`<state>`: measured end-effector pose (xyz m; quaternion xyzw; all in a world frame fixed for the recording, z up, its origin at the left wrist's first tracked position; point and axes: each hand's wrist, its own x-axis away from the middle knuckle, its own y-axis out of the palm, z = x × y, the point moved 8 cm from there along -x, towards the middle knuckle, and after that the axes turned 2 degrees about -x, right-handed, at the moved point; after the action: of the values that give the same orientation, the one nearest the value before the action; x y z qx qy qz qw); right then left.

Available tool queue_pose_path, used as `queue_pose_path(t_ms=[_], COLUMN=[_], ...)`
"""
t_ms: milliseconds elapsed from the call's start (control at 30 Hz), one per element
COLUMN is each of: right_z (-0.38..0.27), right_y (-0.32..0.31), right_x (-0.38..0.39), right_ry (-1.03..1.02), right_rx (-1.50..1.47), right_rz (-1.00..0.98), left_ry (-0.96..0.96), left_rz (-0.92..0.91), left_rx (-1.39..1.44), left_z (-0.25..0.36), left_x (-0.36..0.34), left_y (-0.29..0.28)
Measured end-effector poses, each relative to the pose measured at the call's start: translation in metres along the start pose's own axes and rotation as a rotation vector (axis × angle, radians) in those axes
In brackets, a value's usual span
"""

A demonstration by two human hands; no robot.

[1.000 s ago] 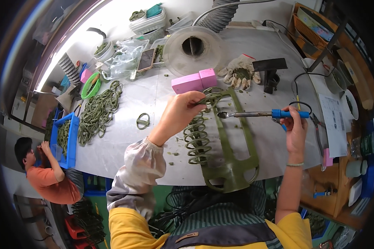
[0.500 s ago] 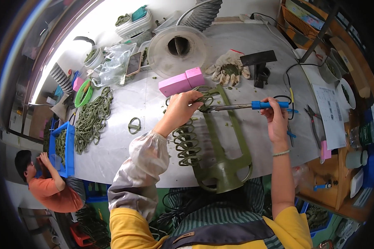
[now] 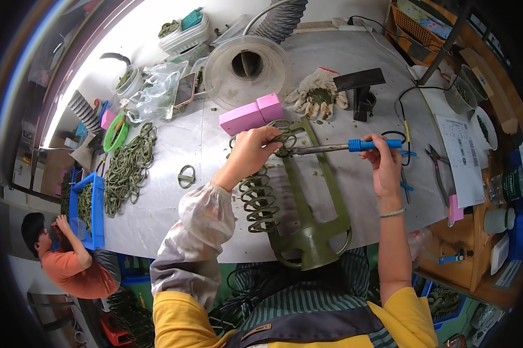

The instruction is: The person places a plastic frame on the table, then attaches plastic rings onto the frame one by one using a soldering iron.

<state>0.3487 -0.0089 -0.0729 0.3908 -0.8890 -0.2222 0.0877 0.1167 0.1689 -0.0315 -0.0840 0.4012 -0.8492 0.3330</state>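
My right hand (image 3: 381, 155) is closed round the blue handle of a soldering iron (image 3: 331, 148), its metal shaft pointing left. The tip meets dark green pieces just by the fingertips of my left hand (image 3: 251, 152). Those fingers pinch a green ring (image 3: 286, 138) at the far end of a green frame (image 3: 311, 235), which lies flat with its rounded end toward me. Along the frame's left side runs a row of green loops (image 3: 259, 203), partly under my left wrist. Two pink blocks (image 3: 250, 115) sit just beyond my left hand.
Left on the table lie a lone green ring (image 3: 186, 176) and a heap of green rings (image 3: 128, 168). A stained glove (image 3: 319, 95), a black stand (image 3: 361, 93) and a round suction hood (image 3: 247, 69) stand beyond. Pliers (image 3: 437, 174) lie right. A co-worker (image 3: 76, 264) sits far left.
The view has shifted very slightly. Both hands keep their grips, and the iron's tip stays by the ring.
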Motion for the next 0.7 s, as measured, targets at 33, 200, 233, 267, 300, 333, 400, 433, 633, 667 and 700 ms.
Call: queue_pose_path(t_ms=[33,200,233,267,300,333,400,433,633,667,700], right_z=[-0.003,-0.031,-0.035,-0.039,-0.041,-0.043,-0.048,-0.051,-0.056,-0.055,-0.053], right_y=[-0.002,-0.011,-0.010,-0.009,-0.009,-0.013,-0.016,-0.021,-0.017,-0.015,-0.013], right_x=[0.001,0.008,0.009,0.011,0.013,0.013,0.017,0.019,0.027,0.027,0.027], right_ry=[-0.007,-0.056,-0.053,-0.052,-0.050,-0.055,-0.057,-0.065,-0.046,-0.044,-0.034], right_rx=[0.016,0.081,0.079,0.077,0.075,0.071,0.093,0.130,0.101,0.098,0.096], right_rz=[0.018,0.079,0.072,0.077,0.080,0.097,0.104,0.133,0.076,0.072,0.068], left_ry=[-0.005,0.002,0.008,0.001,-0.001,-0.001,0.055,0.089,-0.317,-0.433,-0.555], left_rz=[-0.005,0.001,0.008,0.015,0.016,0.020,0.027,0.042,0.274,0.175,0.192], left_rx=[-0.006,-0.018,-0.033,-0.036,-0.027,-0.023,0.023,0.117,-0.320,-0.683,-0.752], left_z=[0.000,-0.004,-0.005,-0.007,-0.008,-0.007,0.006,0.012,-0.130,-0.152,-0.166], left_x=[0.000,0.001,0.002,0.004,0.006,0.007,0.009,0.011,0.104,0.128,0.149], left_y=[0.000,-0.002,-0.003,-0.004,-0.004,-0.006,-0.015,-0.023,-0.132,-0.138,-0.141])
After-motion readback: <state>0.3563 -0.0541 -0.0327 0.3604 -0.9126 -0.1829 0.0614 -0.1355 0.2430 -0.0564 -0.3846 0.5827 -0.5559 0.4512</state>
